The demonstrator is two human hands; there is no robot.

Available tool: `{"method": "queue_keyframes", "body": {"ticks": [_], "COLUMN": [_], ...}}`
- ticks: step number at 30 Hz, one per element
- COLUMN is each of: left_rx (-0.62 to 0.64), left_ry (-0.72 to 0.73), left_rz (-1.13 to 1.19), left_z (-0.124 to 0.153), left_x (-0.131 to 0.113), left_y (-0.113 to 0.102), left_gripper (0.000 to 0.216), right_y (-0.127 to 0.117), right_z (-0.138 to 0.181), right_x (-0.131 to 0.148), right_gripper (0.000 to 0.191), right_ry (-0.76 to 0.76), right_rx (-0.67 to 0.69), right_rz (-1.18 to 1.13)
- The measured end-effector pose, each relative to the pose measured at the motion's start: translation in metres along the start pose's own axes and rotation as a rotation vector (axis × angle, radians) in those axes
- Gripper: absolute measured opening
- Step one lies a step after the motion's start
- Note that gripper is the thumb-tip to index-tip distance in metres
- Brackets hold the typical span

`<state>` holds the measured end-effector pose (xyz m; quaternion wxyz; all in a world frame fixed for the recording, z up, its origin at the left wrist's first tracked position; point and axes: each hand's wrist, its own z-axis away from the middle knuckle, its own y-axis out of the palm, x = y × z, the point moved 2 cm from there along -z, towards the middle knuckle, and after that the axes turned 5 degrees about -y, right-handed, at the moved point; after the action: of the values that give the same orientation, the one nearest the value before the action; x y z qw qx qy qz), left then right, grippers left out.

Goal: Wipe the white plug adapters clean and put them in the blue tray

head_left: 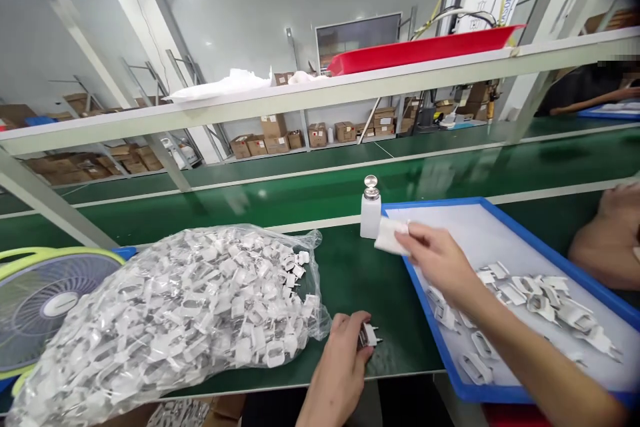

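My left hand (343, 360) is closed on a small white plug housing (369, 335) with two metal pins, low over the green bench near its front edge. A folded white cloth (390, 235) is pinched in my right hand (440, 257), beside a white pump bottle (371, 213) with a metal top. Under my right forearm lies a blue-rimmed tray (433, 330) with several white plug housings (530, 293) on its white bottom. To the left, a clear plastic bag (200, 300) bulges with many similar white pieces.
A green and grey fan (60, 307) stands at the far left. Above the bench runs a shelf rail (290, 97) bearing a red tray (425, 50). At the right edge another person's arm (607, 240) rests near the tray. Cardboard boxes (275, 133) line the back.
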<state>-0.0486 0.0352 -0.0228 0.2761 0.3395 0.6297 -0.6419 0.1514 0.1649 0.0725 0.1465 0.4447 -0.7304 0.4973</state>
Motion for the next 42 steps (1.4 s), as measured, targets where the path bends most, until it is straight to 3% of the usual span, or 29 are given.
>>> {"method": "queue_keyframes", "body": {"ticks": [5, 9, 13, 20, 23, 28, 33, 38, 42], "left_rx": [-0.003, 0.002, 0.005, -0.005, 0.0, -0.014, -0.075, -0.138, -0.172], "left_ry": [-0.033, 0.003, 0.054, 0.114, 0.123, 0.126, 0.127, 0.087, 0.023], "left_rz": [-0.004, -0.033, -0.091, -0.123, -0.124, -0.127, -0.084, -0.001, 0.059], "left_z": [-0.001, -0.005, -0.009, -0.012, -0.013, -0.011, -0.007, -0.006, -0.007], "left_x": [0.01, 0.01, 0.014, 0.025, 0.024, 0.018, 0.014, 0.014, 0.011], "left_y": [-0.004, -0.003, -0.001, 0.005, 0.005, 0.005, 0.01, 0.011, 0.006], "left_gripper": [0.05, 0.033, 0.035, 0.043, 0.045, 0.046, 0.053, 0.049, 0.045], "right_y": [0.035, 0.073, 0.097, 0.094, 0.094, 0.095, 0.092, 0.104, 0.12], "right_z": [0.101, 0.138, 0.149, 0.161, 0.158, 0.134, 0.134, 0.173, 0.19], "right_x": [0.015, 0.007, 0.002, 0.003, 0.001, 0.002, 0.006, 0.003, 0.003], "right_gripper": [0.035, 0.03, 0.051, 0.063, 0.054, 0.031, 0.031, 0.048, 0.078], "right_ry": [0.053, -0.019, -0.174, -0.385, -0.358, -0.16, -0.167, -0.32, -0.257], "right_rx": [-0.002, 0.011, 0.146, 0.212, 0.223, 0.251, 0.239, 0.176, 0.078], "right_rz": [-0.13, -0.094, -0.06, 0.003, 0.005, -0.003, 0.003, 0.03, 0.021]}}
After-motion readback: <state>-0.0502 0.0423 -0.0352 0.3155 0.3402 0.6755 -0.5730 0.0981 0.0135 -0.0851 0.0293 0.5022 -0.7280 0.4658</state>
